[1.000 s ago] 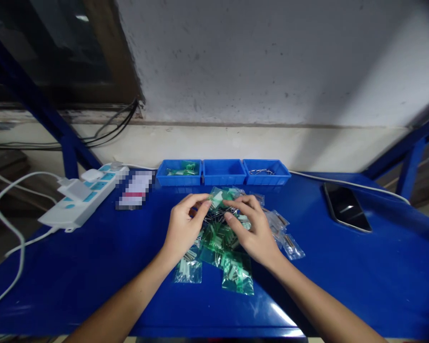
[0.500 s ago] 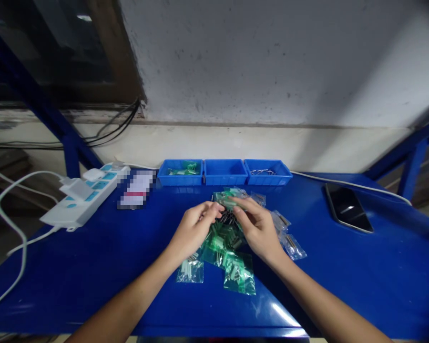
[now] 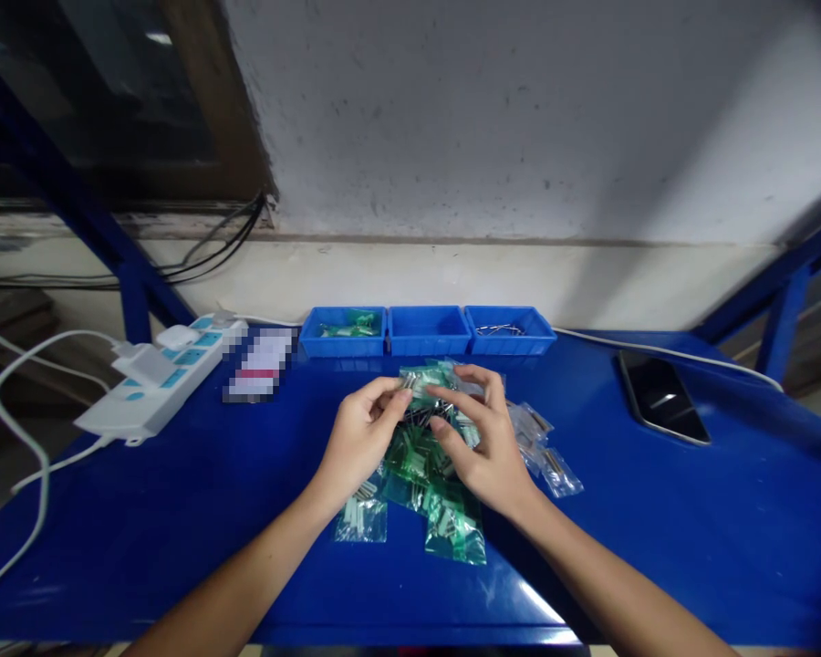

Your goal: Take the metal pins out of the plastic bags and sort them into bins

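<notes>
A heap of small green and clear plastic bags [image 3: 444,511] holding small parts lies in the middle of the blue table [image 3: 178,511]. My left hand [image 3: 359,438] and my right hand [image 3: 483,438] meet above the heap. Both pinch a small green bag [image 3: 420,381] between thumb and fingertips, just above the pile. Dark thin pins show under the held bag. Behind the heap stand three blue bins: the left bin [image 3: 343,330] holds green bags, the middle bin [image 3: 428,328] looks empty, the right bin [image 3: 510,328] holds metal pins.
A white power strip [image 3: 157,374] with plugs and white cables sits at the left. A blurred white card [image 3: 260,365] lies beside it. A dark phone [image 3: 662,394] with a white cable rests at the right. Blue frame posts rise on both sides.
Both hands dipped toward the pile half a second ago, then rose again with the green bag, their fingers spreading slightly. The rest of the table stays as it was.
</notes>
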Motion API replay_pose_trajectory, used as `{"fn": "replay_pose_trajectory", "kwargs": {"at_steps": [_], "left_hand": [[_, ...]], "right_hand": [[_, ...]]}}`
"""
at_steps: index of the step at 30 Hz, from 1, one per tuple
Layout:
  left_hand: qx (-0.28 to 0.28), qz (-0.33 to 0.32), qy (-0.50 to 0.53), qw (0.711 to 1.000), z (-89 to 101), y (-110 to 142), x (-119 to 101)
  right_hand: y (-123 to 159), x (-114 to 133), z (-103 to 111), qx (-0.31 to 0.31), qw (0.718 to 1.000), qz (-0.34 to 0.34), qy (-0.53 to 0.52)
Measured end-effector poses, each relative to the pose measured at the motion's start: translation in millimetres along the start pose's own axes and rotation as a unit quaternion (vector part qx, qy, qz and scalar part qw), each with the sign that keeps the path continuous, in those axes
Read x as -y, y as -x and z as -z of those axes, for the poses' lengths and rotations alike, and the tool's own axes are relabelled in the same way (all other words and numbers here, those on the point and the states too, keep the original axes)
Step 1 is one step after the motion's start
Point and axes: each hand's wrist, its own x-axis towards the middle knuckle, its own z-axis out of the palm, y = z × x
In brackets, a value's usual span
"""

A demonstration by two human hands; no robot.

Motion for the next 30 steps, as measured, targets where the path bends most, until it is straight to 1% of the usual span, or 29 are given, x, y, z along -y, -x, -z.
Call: {"fn": "replay_pose_trajectory", "kwargs": {"at_steps": [2,4,6,8,10,12,14,16,18,19,21,22,24,26,30], "left_hand": [[-0.030,-0.068,-0.060,0.995,0.4,1.4,-0.9],[-0.036,-0.149,-0.126,0.980,-0.2,3.8,-2.4],[-0.009,-0.203,-0.177,0.963,-1.9,6.9,-4.0],[0.032,-0.217,-0.199,0.955,-4.2,9.6,-5.8],[0.059,-0.200,-0.193,0.959,-5.6,11.0,-8.1],[0.063,-0.156,-0.164,0.972,-5.6,10.3,-10.1],[0.071,-0.077,-0.109,0.988,-4.3,7.6,-10.7],[0.082,0.019,-0.028,0.996,-2.3,3.9,-9.2],[0.088,0.102,0.060,0.989,-0.5,0.5,-6.6],[0.088,0.134,0.096,0.982,0.3,-0.8,-5.4],[0.090,0.176,0.145,0.969,1.2,-2.2,-3.5],[0.092,0.186,0.160,0.965,1.4,-2.3,-2.8],[0.091,0.182,0.175,0.963,0.9,-1.8,-1.7],[0.085,0.157,0.166,0.970,-0.5,-0.7,-0.4],[0.058,0.093,0.097,0.989,-3.6,1.1,3.1]], "right_hand": [[-3.2,1.3,1.7,0.009,0.997,-0.053,-0.053],[-6.0,0.2,1.7,0.035,0.983,-0.125,-0.129],[-7.4,-3.1,-0.4,0.053,0.962,-0.189,-0.189],[-7.5,-7.1,-3.4,0.046,0.949,-0.216,-0.225],[-7.1,-10.5,-5.7,0.031,0.949,-0.207,-0.236],[-6.7,-12.0,-6.4,0.017,0.960,-0.175,-0.219],[-6.1,-11.7,-6.2,0.005,0.977,-0.125,-0.171],[-4.7,-10.3,-6.0,0.011,0.992,-0.058,-0.114],[-2.3,-8.8,-6.6,0.025,0.998,0.010,-0.062],[-0.9,-8.2,-7.0,0.032,0.998,0.040,-0.040],[1.8,-7.7,-7.9,0.040,0.996,0.084,0.001],[2.9,-7.6,-8.0,0.041,0.994,0.096,0.018],[4.2,-7.2,-7.6,0.042,0.993,0.100,0.039],[4.8,-6.3,-6.5,0.040,0.995,0.079,0.039],[4.4,-4.1,-4.5,0.032,0.999,0.035,0.019]]}}
